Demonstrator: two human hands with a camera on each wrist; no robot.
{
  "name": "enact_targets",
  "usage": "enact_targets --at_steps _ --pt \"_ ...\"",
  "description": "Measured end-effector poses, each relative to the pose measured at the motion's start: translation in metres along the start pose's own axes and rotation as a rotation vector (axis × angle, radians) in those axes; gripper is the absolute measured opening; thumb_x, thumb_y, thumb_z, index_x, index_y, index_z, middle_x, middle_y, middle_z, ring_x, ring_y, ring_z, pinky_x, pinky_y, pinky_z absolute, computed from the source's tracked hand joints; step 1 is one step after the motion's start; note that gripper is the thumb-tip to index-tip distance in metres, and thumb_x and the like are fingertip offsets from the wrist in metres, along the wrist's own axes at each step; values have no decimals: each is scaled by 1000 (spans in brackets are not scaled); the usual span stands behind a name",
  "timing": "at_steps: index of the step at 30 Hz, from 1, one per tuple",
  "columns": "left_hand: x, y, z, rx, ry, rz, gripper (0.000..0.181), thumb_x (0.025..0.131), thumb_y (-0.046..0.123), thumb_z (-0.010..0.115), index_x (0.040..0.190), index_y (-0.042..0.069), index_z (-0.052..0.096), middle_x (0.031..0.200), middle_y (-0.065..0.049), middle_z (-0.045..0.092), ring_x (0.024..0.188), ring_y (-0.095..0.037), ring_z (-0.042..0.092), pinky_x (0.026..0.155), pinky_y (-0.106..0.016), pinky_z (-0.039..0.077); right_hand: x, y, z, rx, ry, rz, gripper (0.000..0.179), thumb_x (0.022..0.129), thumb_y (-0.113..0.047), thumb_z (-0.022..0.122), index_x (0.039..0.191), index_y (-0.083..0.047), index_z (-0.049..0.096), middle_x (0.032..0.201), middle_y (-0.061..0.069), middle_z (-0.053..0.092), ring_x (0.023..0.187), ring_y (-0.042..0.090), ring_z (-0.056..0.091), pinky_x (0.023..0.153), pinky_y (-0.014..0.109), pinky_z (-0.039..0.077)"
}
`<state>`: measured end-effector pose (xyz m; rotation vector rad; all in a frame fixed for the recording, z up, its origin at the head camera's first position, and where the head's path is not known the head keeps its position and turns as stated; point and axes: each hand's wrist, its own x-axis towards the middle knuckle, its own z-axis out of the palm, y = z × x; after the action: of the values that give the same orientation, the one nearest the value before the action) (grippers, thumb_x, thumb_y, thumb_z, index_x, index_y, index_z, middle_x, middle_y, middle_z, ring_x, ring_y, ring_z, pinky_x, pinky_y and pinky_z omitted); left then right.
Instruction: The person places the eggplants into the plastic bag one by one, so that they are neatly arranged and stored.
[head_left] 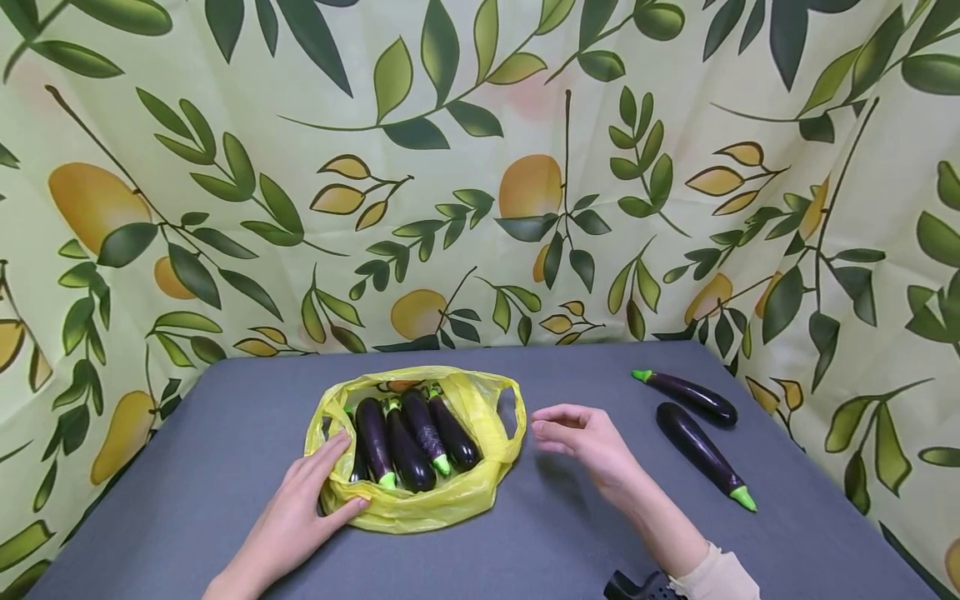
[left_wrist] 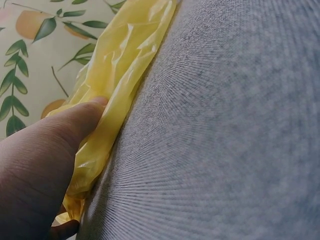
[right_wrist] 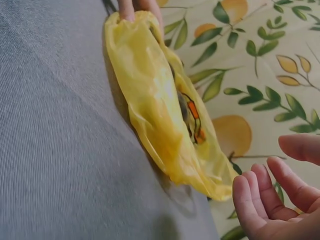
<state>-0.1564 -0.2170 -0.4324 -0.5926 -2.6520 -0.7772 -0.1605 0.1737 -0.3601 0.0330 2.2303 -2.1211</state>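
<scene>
A yellow plastic bag (head_left: 420,510) lies on the table with its mouth spread wide and several dark purple eggplants (head_left: 411,454) inside. My left hand (head_left: 300,508) rests against the bag's left end, fingers along its rim and thumb on the front. In the left wrist view the thumb (left_wrist: 82,117) presses the crinkled plastic. My right hand (head_left: 581,437) is just right of the bag's handle loop (head_left: 517,417), with nothing held. Its fingers are loosely bent in the right wrist view, apart from the bag (right_wrist: 150,100).
To the right, two more eggplants lie on the grey table (head_left: 600,533): one farther back (head_left: 690,396), one nearer (head_left: 701,450). A fabric backdrop (head_left: 465,208) printed with leaves and fruit hangs behind. A black device (head_left: 641,586) sits by the right wrist.
</scene>
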Motion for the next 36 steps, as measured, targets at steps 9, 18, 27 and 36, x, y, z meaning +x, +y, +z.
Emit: enact_targets --at_steps 9,18,27,36 --pt "0 -1 -2 6 -12 -9 84 84 55 72 152 18 40 153 -8 38 125 -33 41 93 -62 39 -8 3 -39 -21 84 22 32 88 -16 77 111 4 69 109 17 68 103 34 64 87 41 53" --pt "0 -2 -1 -2 -13 -8 84 84 55 73 151 18 40 153 -8 38 128 -34 40 95 -62 38 -20 2 -103 -98 104 -1 30 90 -20 75 112 -1 71 102 2 71 90 20 66 81 34 55" --pt "1 -3 1 -11 -4 -1 84 83 53 74 151 18 41 153 -9 38 127 -33 40 95 -61 38 -27 1 -189 -124 100 -9 11 96 -15 67 100 -14 77 98 -9 71 88 15 68 76 28 56" --pt "0 -2 1 -10 -1 2 83 83 51 75 152 20 39 154 -8 37 127 -32 40 94 -61 38 -26 21 -229 -1 87 -40 23 97 -3 60 95 -17 78 95 -8 72 85 10 69 73 26 56"
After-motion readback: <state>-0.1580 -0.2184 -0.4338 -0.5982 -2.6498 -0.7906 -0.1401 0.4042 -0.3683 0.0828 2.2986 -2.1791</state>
